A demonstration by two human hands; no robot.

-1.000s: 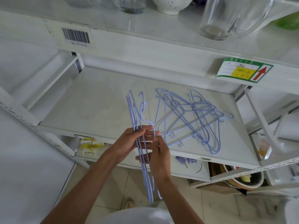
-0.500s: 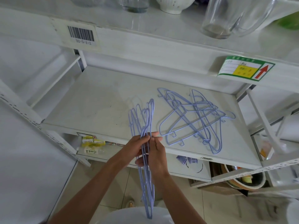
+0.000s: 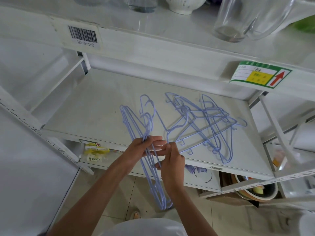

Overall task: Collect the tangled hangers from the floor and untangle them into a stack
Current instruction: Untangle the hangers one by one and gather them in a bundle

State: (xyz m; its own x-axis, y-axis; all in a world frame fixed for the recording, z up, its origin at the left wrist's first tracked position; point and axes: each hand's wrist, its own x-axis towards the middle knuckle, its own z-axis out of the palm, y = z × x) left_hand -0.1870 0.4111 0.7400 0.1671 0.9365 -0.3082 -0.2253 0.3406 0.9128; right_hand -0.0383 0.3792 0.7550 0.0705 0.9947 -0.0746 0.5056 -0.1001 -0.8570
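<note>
A white metal shelving unit [image 3: 170, 65] fills the frame, and its middle shelf [image 3: 88, 106] runs wide across the centre. On that shelf, right of centre, lies the tangled heap of pale blue wire hangers [image 3: 204, 123], hooks and bars crossing every which way, flat on the surface. Just left of it, at centre frame, a held bunch of hangers [image 3: 150, 160] stands edge-on across the shelf's front lip, hooks up over the shelf, lower ends hanging below toward the tiled floor [image 3: 119, 198]. The left hand [image 3: 141, 149] wraps the bunch at its middle, thumb and fingers closed round the wires, fingertips reaching right. The right hand [image 3: 172, 164] comes in just beside it, fingertips pinching a wire of the bunch at the shelf edge, touching the left hand's fingers. Along the top of the frame, a clear glass jug [image 3: 247, 17] sits upper right and a white bowl [image 3: 184, 4] top centre. A green label with a red arrow [image 3: 260, 76] sticks to the beam at right; a barcode sticker [image 3: 83, 35] sits upper left.
</note>
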